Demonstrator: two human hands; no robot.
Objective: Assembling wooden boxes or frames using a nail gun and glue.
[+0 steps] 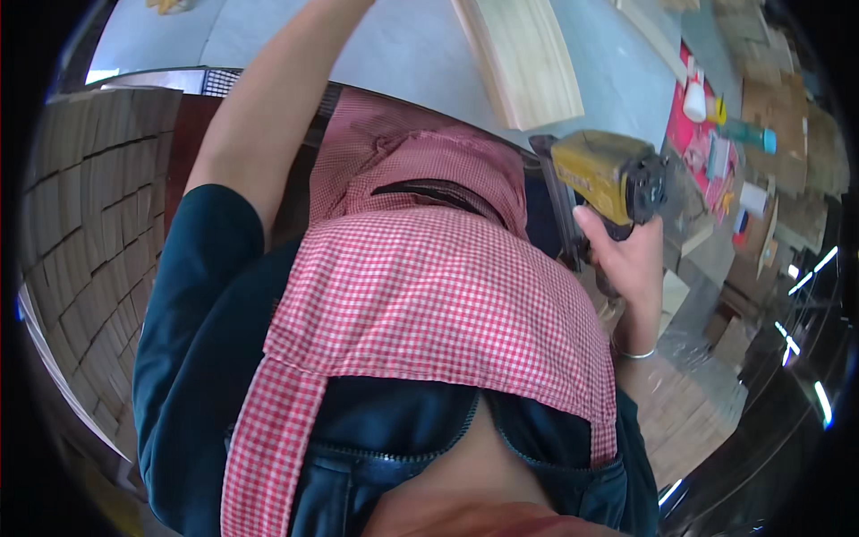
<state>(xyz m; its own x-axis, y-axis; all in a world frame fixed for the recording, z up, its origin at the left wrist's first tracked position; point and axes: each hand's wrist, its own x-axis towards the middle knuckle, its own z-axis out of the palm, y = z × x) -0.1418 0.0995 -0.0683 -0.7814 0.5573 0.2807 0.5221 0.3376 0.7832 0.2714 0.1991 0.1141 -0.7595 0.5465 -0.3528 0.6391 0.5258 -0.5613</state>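
Note:
My right hand (633, 259) is wrapped round the handle of a yellow and black nail gun (595, 174), beside my right hip at the table's near edge. The thumb lies along the back of the handle. Just beyond the gun's front, a pale wooden board (526, 67) rests on the grey-blue tabletop (403, 72), its near end close to the edge. My left forearm (268, 107) stretches forward over the table, and the left hand lies past the top of the picture. What it touches is hidden.
Cut wood pieces (98, 224) are stacked high on my left. At right, a white bottle (694, 100) and a teal-capped bottle (750, 134) lie among small clutter on a red surface (684, 130). A yellow item (167, 5) sits at the far left of the table.

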